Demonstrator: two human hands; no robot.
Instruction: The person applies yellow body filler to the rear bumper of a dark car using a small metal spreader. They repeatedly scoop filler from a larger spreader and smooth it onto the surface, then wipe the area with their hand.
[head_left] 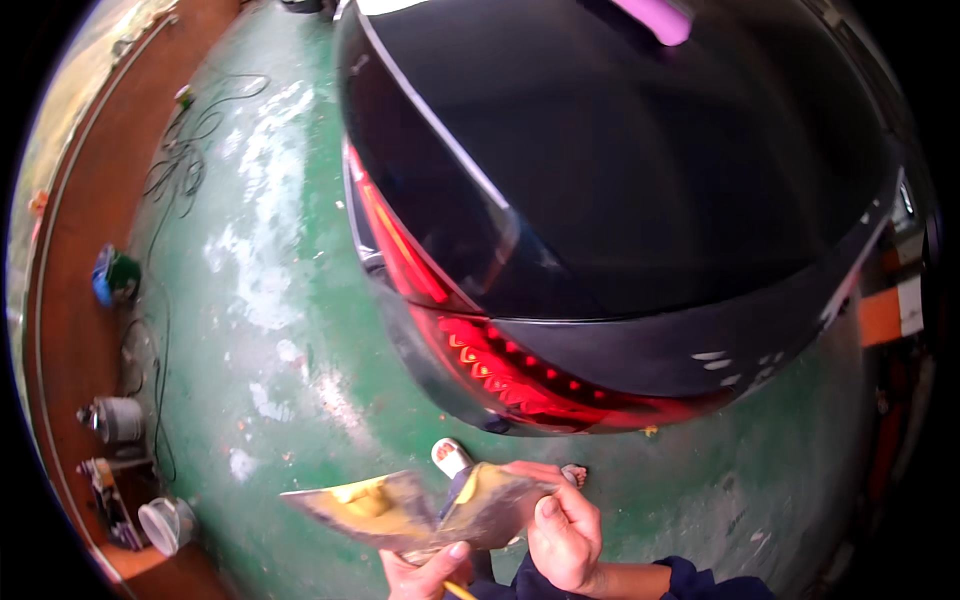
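Observation:
In front of me, low in the view, my left hand (425, 573) pinches a flat putty spreader (395, 525) under its thumb. A yellow lump of putty (363, 499) lies on its face. My right hand (565, 537) grips a second putty-smeared spreader (500, 510), thumb on the near side. The two plates meet in a V, and their overlap is unclear. A thin yellow stick (459, 591) shows beside my left hand. Beyond stands the rear of a black car (640, 350) with a red tail light (500, 370); pale patches mark its rear panel.
A pink object (657, 20) lies at the top of the car. On the green floor (270, 330) are pale stains and a tangled cable (185, 160). Along the left brown ledge (75, 300) stand a green-and-blue can (117, 276), a grey can (118, 420) and a white bucket (168, 525).

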